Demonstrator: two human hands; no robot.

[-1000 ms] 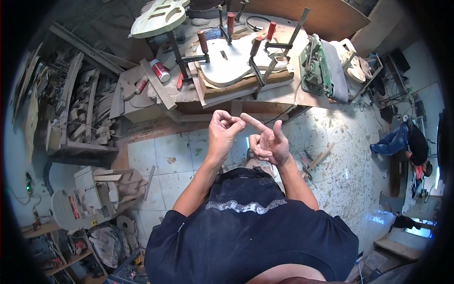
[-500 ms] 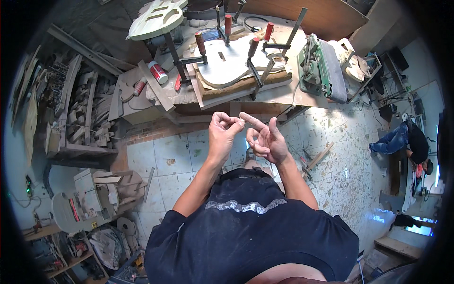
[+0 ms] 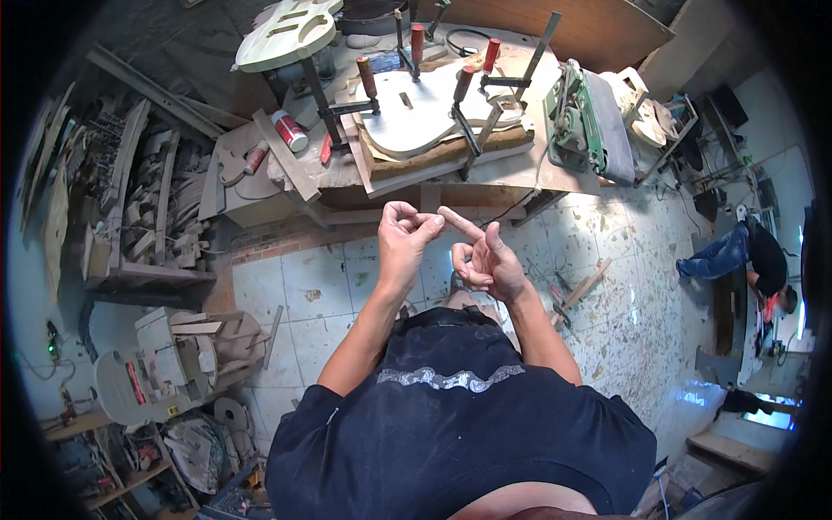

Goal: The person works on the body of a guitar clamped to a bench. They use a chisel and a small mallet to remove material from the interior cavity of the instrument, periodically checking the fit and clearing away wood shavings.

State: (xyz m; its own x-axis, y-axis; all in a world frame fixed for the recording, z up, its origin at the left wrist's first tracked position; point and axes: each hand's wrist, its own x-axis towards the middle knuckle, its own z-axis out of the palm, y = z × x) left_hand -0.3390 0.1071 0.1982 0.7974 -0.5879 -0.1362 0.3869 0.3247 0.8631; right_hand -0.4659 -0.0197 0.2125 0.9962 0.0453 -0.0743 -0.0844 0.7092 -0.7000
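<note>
In front of my chest, short of the workbench, my left hand (image 3: 401, 247) is closed in a pinch, thumb against index finger. Anything between those fingertips is too small to make out. The pinch is right beside the index fingertip of my right hand (image 3: 496, 262). That index finger is stretched out and the thumb stands apart, with the other fingers loosely curled and nothing visible in them. Beyond both hands, a pale guitar body (image 3: 403, 117) lies flat on a wooden block, held by several bar clamps with red handles (image 3: 462, 87). Neither hand touches it.
On the workbench (image 3: 568, 180) are a green belt sander (image 3: 576, 130), a red and white bottle (image 3: 289, 132) and another guitar body (image 3: 290, 39). A rack of wood offcuts (image 3: 165, 208) stands left. Wood strips (image 3: 587, 284) lie on the floor; another person (image 3: 763, 264) is far right.
My left thumb and index finger have shifted slightly, pulling a little back from the right fingertip. My right hand has barely moved. The other person at the right has shifted slightly.
</note>
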